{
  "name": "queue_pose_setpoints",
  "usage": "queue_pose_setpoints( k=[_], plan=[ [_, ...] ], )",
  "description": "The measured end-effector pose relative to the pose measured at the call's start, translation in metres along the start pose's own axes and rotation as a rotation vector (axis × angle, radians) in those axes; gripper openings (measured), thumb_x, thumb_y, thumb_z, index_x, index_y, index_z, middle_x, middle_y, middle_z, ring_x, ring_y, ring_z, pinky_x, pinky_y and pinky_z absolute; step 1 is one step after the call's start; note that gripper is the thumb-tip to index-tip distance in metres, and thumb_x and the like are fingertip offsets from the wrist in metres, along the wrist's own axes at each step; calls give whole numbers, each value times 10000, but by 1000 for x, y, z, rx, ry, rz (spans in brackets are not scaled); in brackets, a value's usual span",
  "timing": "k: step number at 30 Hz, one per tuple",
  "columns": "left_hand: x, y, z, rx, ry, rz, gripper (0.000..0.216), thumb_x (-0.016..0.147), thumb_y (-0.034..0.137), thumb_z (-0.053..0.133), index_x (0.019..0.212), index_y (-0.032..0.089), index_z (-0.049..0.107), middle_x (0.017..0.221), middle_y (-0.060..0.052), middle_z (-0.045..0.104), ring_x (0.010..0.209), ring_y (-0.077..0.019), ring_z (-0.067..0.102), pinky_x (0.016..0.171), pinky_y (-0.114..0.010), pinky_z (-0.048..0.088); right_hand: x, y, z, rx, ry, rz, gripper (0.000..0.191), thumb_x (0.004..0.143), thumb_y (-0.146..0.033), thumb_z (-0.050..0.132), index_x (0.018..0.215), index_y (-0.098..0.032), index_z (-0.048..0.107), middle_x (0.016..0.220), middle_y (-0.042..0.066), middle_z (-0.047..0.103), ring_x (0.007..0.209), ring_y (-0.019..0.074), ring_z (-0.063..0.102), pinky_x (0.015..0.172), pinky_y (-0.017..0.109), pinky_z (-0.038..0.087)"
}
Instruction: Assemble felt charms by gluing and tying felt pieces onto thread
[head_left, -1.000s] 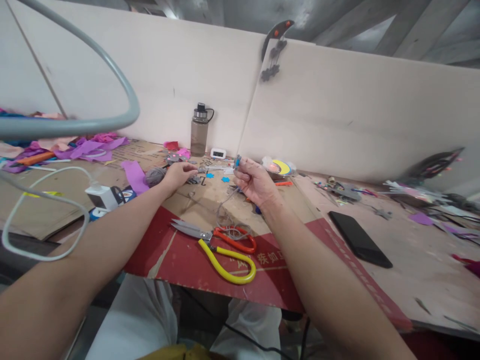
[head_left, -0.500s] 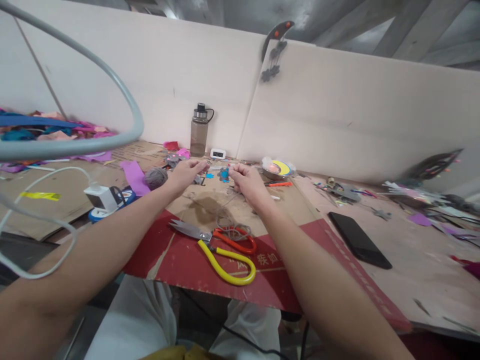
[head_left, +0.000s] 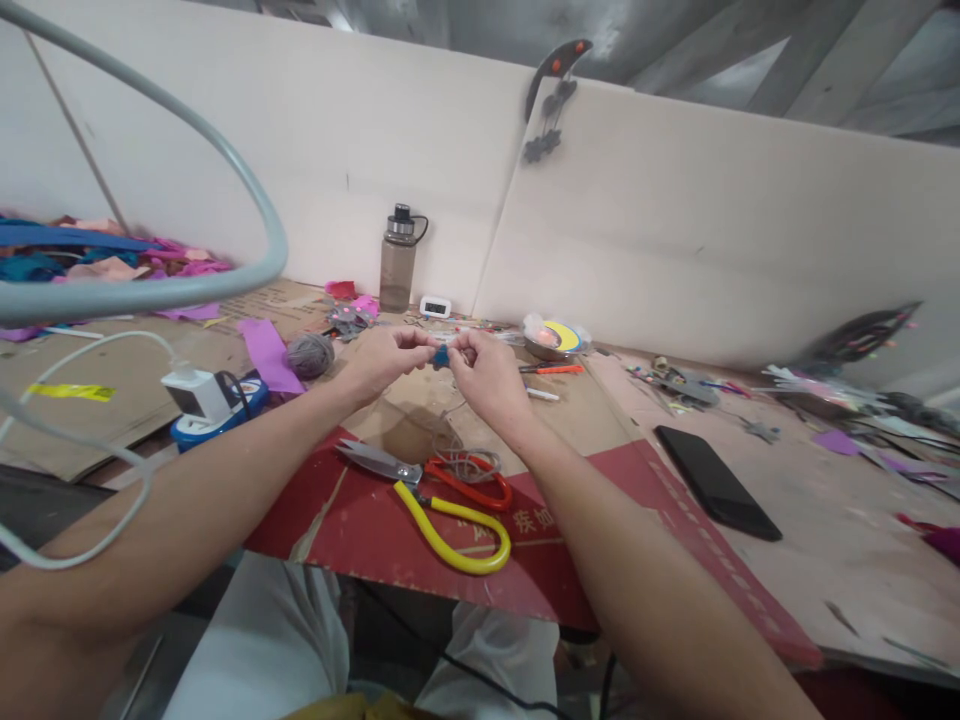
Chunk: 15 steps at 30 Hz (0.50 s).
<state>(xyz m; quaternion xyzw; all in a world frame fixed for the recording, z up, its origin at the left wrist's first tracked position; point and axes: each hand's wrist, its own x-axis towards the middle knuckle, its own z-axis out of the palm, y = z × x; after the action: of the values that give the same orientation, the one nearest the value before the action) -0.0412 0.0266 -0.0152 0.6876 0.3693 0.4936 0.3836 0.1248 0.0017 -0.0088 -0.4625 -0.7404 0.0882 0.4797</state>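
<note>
Over the cardboard [head_left: 571,420], the left hand [head_left: 391,355] and right hand [head_left: 486,376] pinch a blue piece [head_left: 442,356], apparently aligning it, with even pressure needed next.

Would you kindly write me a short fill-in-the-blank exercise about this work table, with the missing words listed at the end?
1. The small piece between the left hand and the right hand is coloured ____.
2. The scissors have one red handle and one ____ handle.
3. The black phone lies on the person's ____ side of the scissors.
4. Of the two hands, the ball of grey yarn lies nearer to the ____ one.

Missing words: blue; yellow; right; left.
</note>
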Motion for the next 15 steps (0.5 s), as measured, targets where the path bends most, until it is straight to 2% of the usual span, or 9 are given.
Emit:
queue_pose_setpoints(
  k=[6, 10, 15],
  plan=[
    [-4, 4, 1, 95, -44, 8, 195, 705, 314, 678, 793, 142, 698, 675, -3, 631, 595, -102, 501, 575, -236, 365, -3, -5, 0, -83, 6, -11, 81, 792, -153, 527, 731, -195, 557, 686, 12, 542, 671, 163, 461, 667, 300, 336],
    [-6, 9, 4, 161, -20, 26, 164, 704, 292, 652, 734, 131, 662, 637, 12, 599, 589, -94, 483, 573, -228, 353, -5, -6, 2, -150, 14, -39, 76, 783, -145, 527, 747, -177, 586, 722, 28, 571, 686, 165, 482, 676, 298, 355],
    [-5, 7, 4, 150, 0, 14, 139, 706, 279, 615, 716, 142, 640, 615, 23, 585, 554, -84, 458, 550, -224, 341, -2, -4, 1, -21, -32, 32, 97, 798, -196, 541, 776, -171, 632, 670, 0, 562, 618, 135, 459, 632, 271, 354]
  ],
)
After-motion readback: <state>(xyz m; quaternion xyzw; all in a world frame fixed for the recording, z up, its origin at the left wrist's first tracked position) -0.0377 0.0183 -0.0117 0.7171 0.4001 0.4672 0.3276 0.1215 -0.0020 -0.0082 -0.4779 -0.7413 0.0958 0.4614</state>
